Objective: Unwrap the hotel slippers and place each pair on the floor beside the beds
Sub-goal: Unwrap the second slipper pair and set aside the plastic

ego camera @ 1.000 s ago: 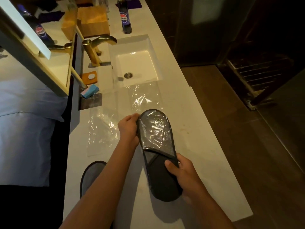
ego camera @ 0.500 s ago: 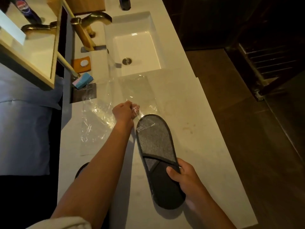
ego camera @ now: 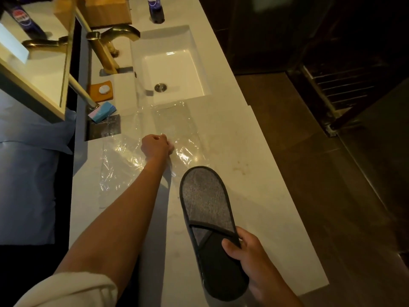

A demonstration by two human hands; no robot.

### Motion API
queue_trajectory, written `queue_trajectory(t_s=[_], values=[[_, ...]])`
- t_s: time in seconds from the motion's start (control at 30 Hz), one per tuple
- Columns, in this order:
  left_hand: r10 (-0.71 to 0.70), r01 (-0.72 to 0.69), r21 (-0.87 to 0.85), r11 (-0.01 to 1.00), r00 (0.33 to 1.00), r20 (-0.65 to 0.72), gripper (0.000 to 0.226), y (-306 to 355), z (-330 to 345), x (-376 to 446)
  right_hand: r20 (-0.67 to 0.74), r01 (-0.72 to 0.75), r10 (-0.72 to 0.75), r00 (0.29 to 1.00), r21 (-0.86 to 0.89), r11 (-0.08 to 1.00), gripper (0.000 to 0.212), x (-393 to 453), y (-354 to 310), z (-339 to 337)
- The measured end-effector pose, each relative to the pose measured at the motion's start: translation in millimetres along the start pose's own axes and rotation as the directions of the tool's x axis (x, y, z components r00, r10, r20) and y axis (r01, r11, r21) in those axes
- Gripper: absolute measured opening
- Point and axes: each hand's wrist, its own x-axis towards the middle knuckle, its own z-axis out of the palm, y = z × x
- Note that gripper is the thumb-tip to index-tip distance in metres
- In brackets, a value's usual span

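2 hands: slipper [ego camera: 207, 209], plastic wrap [ego camera: 183, 151]

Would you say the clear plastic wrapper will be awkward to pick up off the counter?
Probably a little. The plastic wrapper looks thin and crinkled, so likely floppy and very light. Its glossy film may slip, though the left hand has it bunched, which seems to work.

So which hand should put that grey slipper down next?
The right hand, probably: it already grips the unwrapped slipper by its heel end. The left hand is busy clutching the clear wrapper over the counter.
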Motion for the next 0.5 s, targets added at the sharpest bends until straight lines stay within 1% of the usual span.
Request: queue_trajectory(t_s=[0.07, 0.1, 0.17, 0.23, 0.27, 0.3, 0.33, 0.4, 0.43, 0.5], values=[[0.042, -0.028, 0.152, 0.988, 0.995, -0.09, 0.02, 2.7, -2.3, -4.1, -0.015, 0.011, -0.011, 1.0, -0.005, 1.0, 0.017, -3.6, 3.5, -1.3], [0.065, -0.042, 0.178, 0.983, 0.99, -0.128, 0.025, 4.3, -4.3, -9.5, -0.02, 0.016, -0.016, 1.0, -0.005, 1.0, 0.016, -4.9, 5.2, -2.0], [0.14, -0.125, 0.109, 0.986, 0.979, -0.146, 0.034, 4.6, -11.0, -32.2, -0.021, 0.029, -0.029, 0.999, 0.001, 1.0, 0.014, -8.6, 7.8, -3.8], [0.204, -0.206, 0.0, 0.979, 0.973, -0.108, 0.035, -1.7, -23.8, -67.6, -0.021, 0.04, -0.04, 0.999, -0.003, 0.999, 0.014, -11.9, 10.2, -6.1], [0.199, -0.202, -0.038, 0.979, 0.977, -0.075, 0.034, -12.7, -30.9, -85.9, -0.02, 0.045, -0.045, 0.999, -0.009, 0.999, 0.015, -13.0, 12.0, -6.6], [0.177, -0.179, -0.074, 0.981, 0.983, -0.041, 0.034, -21.9, -38.9, -108.4, -0.02, 0.049, -0.049, 0.999, -0.015, 0.999, 0.016, -13.5, 14.3, -6.8], [0.12, -0.121, -0.098, 0.988, 0.993, -0.016, 0.033, -32.3, -46.6, -131.6, -0.022, 0.052, -0.053, 0.998, -0.024, 0.998, 0.016, -13.6, 16.6, -6.5], [-0.026, 0.03, -0.158, 0.987, 0.999, 0.03, 0.028, -54.5, -57.9, -177.9, -0.023, 0.061, -0.062, 0.998, -0.057, 0.997, 0.016, -14.2, 21.4, -5.3], [-0.088, 0.099, -0.184, 0.978, 0.994, 0.067, 0.025, -63.7, -61.2, -200.6, -0.024, 0.067, -0.069, 0.997, -0.074, 0.995, 0.016, -14.0, 23.8, -5.0], [-0.163, 0.193, -0.221, 0.956, 0.975, 0.15, 0.027, -79.1, -63.6, -236.4, -0.027, 0.087, -0.09, 0.996, -0.103, 0.991, 0.016, -13.9, 29.1, -5.2]])
